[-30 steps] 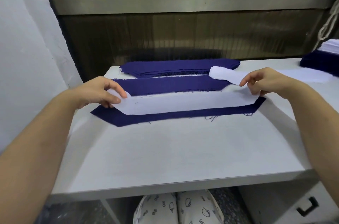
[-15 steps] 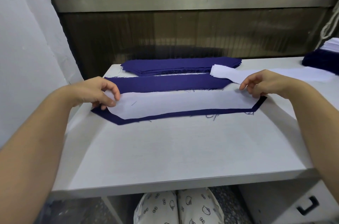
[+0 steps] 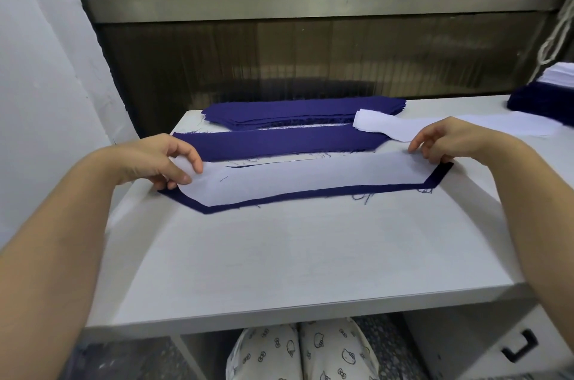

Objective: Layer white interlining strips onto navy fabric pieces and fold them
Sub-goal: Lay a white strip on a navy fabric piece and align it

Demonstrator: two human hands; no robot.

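A pale grey counter point(image 3: 279, 255) carries a long navy fabric piece with angled ends point(image 3: 279, 197), its long axis running left to right. A white interlining strip point(image 3: 310, 177) lies flat on that navy piece and parallel to it, leaving a navy border along the near edge. The left hand point(image 3: 158, 159) has its grip pinched on the strip's left end. The right hand point(image 3: 447, 138) pinches the right end.

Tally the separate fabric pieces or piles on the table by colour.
Navy: 4 (front piece, folded piece, back stack, right-edge navy stack)
White: 3 (laid strip, loose strips, right-edge white stack)
Total: 7
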